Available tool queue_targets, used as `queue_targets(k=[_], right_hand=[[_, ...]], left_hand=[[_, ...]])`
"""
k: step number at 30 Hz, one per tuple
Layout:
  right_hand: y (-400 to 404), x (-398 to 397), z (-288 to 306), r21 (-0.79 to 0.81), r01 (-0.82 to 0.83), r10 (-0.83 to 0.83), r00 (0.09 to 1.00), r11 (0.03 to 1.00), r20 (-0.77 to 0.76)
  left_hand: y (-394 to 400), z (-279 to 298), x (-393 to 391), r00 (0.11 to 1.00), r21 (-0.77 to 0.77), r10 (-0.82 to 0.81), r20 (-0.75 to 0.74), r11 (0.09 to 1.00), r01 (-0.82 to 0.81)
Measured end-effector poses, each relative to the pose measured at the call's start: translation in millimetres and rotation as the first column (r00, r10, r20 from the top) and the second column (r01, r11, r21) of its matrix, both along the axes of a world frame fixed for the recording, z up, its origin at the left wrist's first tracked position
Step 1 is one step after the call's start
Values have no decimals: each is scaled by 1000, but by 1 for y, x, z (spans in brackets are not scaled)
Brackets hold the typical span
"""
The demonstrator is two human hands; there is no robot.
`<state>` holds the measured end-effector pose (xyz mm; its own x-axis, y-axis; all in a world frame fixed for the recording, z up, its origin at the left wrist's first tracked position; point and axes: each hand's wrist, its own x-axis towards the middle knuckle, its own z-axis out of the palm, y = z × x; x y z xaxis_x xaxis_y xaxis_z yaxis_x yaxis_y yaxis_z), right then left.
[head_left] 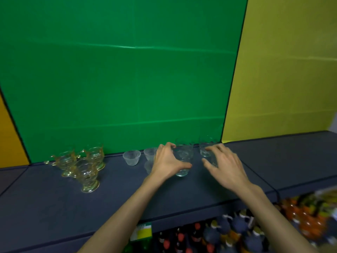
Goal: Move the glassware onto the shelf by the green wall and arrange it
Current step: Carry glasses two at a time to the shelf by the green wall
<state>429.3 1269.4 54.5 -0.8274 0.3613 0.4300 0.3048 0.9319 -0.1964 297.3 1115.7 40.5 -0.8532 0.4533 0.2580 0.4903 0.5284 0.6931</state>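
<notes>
Clear footed glass stands upright on dark shelf by green wall, w/ left hand wrapped on its left side, thumb low at the base, fingers at the rim. Right hand spread, fingers loose, over a 2nd clear glass just right; contact unclear. Small frosted cups just left of left hand, 3 amber glasses further left.
</notes>
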Motion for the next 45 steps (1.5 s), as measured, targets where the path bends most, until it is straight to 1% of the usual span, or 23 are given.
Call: queue_targets(k=[2,4,11,15,19,21,24,26,29,32,36,42,45], right_hand=[[7,-1,3,-17,9,-9,1000,1000,2],[11,-4,5,-10,11,-10,1000,1000,17],[23,-12,9,-50,9,-9,1000,999,9],[28,-12,7,-70,-18,18,1000,997,8],[24,-16,8,-77,-104,102,994,992,-29],[15,-21,8,-83,-163,158,986,983,-56],[-10,-35,5,-94,-266,260,963,959,-74],[-32,-47,3,-113,-347,337,937,931,-94],[-77,-64,-2,-151,-467,453,884,871,-116],[-130,-73,-7,-161,-580,565,815,799,-131],[-205,-80,-13,-166,-697,687,716,697,-123],[-314,-79,-20,-190,-805,804,585,561,-104],[-371,-77,-23,-182,-835,835,541,520,-98]], left_hand=[[16,-3,-6,1000,-92,-3,-12,996,2],[27,-7,-12,1000,-149,-7,-12,989,5],[56,-21,-16,1000,-212,-28,13,977,30],[63,-23,-13,999,-215,-39,-26,976,32],[48,-18,-6,995,-279,-58,-76,960,35],[27,-13,0,988,-302,-68,-139,953,24],[-22,0,12,951,-340,-42,-306,938,-68],[-60,7,20,926,-355,25,-377,920,-169],[-122,11,30,892,-391,150,-427,859,-331],[-182,13,43,860,-429,253,-443,782,-452],[-257,12,65,804,-435,394,-447,690,-579],[-373,4,100,749,-479,533,-394,576,-662],[-434,-2,117,721,-493,585,-370,535,-687]])
